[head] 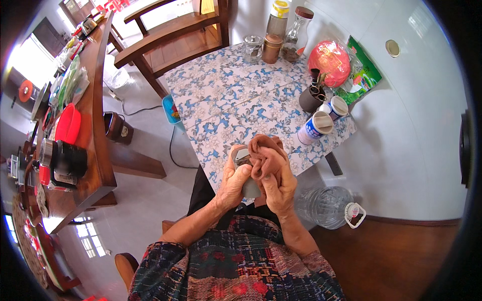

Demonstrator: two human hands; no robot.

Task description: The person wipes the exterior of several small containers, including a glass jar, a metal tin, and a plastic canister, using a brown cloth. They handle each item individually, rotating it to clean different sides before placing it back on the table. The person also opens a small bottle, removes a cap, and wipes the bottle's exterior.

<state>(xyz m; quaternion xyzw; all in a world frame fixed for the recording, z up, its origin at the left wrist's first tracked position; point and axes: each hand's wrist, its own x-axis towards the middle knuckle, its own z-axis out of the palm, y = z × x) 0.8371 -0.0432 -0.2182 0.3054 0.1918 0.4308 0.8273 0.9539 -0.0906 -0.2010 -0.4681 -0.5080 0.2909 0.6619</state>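
Note:
Close to my body, above the near edge of the table (222,124) with its blue floral cover, my left hand (231,186) grips a small grey-green container (251,189). The container's top is shiny, and my fingers hide much of its side. A bunched brown cloth (263,160) is held in my right hand (281,190) and presses against the container's upper right side. Both thumbs point towards each other over the container. Part of the cloth hangs down below my right thumb.
At the table's back stand a yellow-capped bottle (278,22), a glass jar (295,37) and a brown canister (272,49). On the right are a black holder (311,98) with scissors, white-lidded tubs (315,128) and a red package (330,63). A large water bottle (325,207) is lower right.

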